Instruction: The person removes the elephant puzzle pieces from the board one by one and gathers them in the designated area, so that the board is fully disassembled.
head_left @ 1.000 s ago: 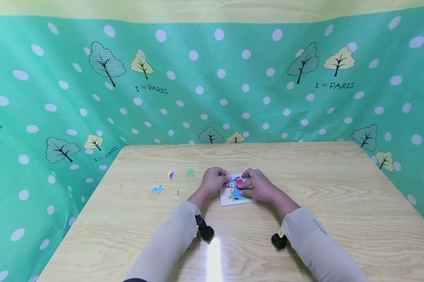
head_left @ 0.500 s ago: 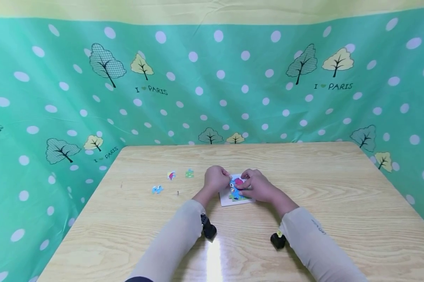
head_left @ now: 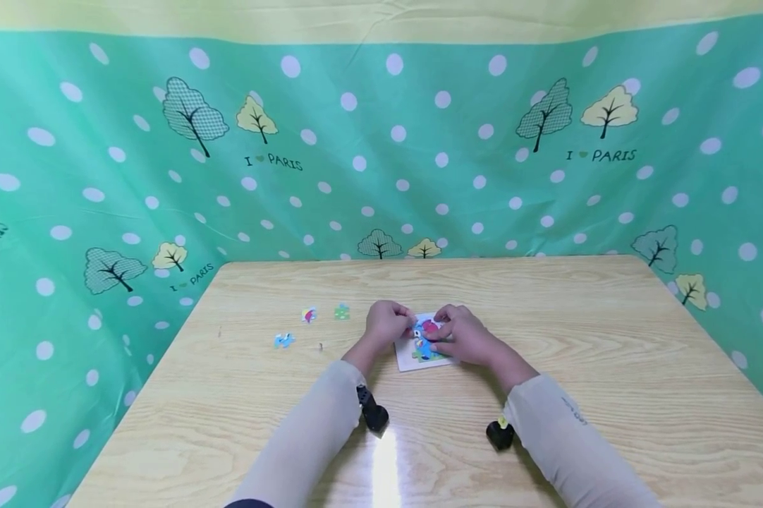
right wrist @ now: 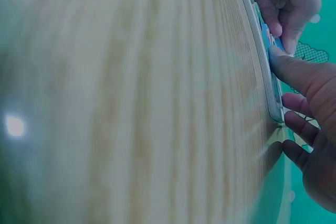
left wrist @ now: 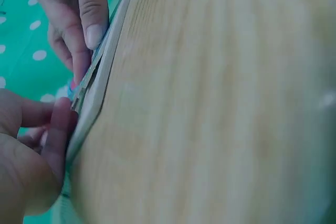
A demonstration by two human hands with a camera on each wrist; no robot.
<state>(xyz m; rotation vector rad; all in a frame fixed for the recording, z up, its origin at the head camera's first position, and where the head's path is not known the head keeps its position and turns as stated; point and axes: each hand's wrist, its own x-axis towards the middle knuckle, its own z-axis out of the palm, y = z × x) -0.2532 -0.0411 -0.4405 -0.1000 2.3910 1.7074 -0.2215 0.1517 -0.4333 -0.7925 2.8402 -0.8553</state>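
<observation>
A small white puzzle board (head_left: 413, 365) lies mid-table, with joined blue, pink and green jigsaw pieces (head_left: 422, 347) on it. My left hand (head_left: 384, 326) is at the board's upper left edge, its thumb and index finger pinching a jigsaw piece mostly hidden by the fingers; a thin piece edge (left wrist: 77, 99) shows at the fingertips in the left wrist view. My right hand (head_left: 467, 337) rests over the right part of the picture with spread fingers. In the right wrist view its thumb (right wrist: 294, 69) presses on the blue area, while other fingers reach past the board's edge.
Left of the board lie loose jigsaw pieces: a yellow and pink one (head_left: 308, 315), a green one (head_left: 342, 311) and a blue one (head_left: 283, 340). A tiny dark bit (head_left: 321, 346) lies nearby. Behind the wooden table (head_left: 546, 296) hangs a green dotted curtain (head_left: 441, 159).
The left hand turned slightly inward over the board's upper left edge, then shifted back a little. My right hand stays in place on the picture, and the loose pieces have not moved.
</observation>
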